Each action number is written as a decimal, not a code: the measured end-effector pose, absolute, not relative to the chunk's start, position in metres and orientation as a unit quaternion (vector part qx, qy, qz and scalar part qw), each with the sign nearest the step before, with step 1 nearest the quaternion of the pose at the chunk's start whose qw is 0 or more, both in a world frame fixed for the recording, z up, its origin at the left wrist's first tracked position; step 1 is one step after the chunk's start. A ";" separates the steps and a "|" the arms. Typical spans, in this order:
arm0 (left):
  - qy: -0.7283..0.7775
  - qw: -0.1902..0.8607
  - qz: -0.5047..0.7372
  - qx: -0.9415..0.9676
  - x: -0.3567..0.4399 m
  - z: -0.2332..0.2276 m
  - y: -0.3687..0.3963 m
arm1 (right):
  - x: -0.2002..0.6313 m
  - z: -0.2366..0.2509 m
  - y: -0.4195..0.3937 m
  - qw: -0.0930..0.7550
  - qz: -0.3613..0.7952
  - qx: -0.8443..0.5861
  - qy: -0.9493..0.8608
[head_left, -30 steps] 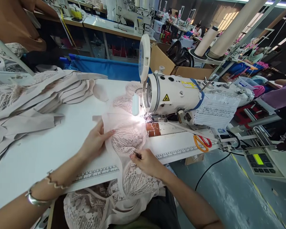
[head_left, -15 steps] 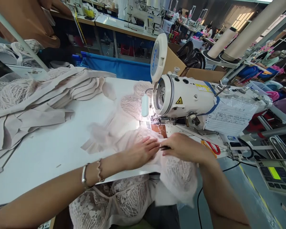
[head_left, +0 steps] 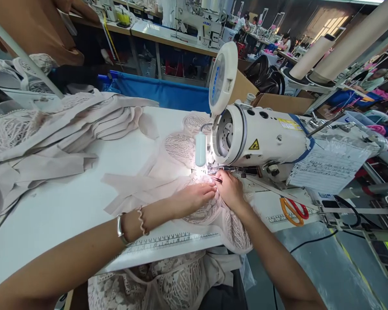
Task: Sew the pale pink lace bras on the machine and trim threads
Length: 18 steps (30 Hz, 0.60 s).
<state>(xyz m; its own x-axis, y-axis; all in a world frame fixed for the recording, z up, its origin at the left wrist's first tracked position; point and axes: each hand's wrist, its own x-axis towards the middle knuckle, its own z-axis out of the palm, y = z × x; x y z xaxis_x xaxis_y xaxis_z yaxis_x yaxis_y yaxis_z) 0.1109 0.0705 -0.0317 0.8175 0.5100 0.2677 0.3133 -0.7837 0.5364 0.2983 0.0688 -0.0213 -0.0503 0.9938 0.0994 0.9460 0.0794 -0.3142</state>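
Note:
A pale pink lace bra (head_left: 205,214) lies across the sewing machine bed, its front cup hanging over the table edge. My left hand (head_left: 192,200) rests on it, fingertips drawn together on the fabric just in front of the needle area. My right hand (head_left: 230,189) is closed beside those fingertips, with a thin dark tool (head_left: 217,179) between its fingers; its kind is too small to make out. The white sewing machine (head_left: 261,133) stands behind my hands, its round end cover (head_left: 223,79) swung up. A lamp (head_left: 200,148) lights the stitching spot, where glare hides the needle.
Lace pieces with beige straps (head_left: 71,125) are heaped at left on the white table (head_left: 67,206). More lace bras (head_left: 177,284) lie on my lap. Orange-handled scissors (head_left: 291,212) sit at right, below a handwritten sheet (head_left: 330,163). A person in brown (head_left: 29,26) is at far left.
My right hand has moved up and left toward the needle, carrying the dark tool. The bra's hanging cup has been drawn up closer to the table, and my left fingers are more bunched.

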 end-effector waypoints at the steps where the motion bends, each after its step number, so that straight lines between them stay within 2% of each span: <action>1: 0.228 0.232 0.200 0.924 0.112 -0.034 0.068 | 0.298 -0.024 0.069 0.154 0.076 -0.680 -0.713; 6: 0.313 0.076 0.229 0.919 0.114 -0.040 0.061 | 0.300 -0.027 0.066 0.186 0.057 -0.673 -0.714; 9: 0.326 -0.001 0.195 0.925 0.113 -0.040 0.058 | 0.299 -0.024 0.061 0.186 0.060 -0.670 -0.716; 18: 0.312 -0.028 0.179 0.933 0.115 -0.031 0.052 | 0.300 -0.031 0.053 0.216 0.026 -0.630 -0.746</action>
<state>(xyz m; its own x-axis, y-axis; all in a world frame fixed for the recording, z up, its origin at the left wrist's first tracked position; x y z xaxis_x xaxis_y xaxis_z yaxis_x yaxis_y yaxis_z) 0.1155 0.0519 -0.0311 0.7412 0.5721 0.3513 0.5919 -0.8038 0.0600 0.3000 0.0527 -0.0310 -0.1135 0.9505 0.2892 0.9282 0.2053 -0.3104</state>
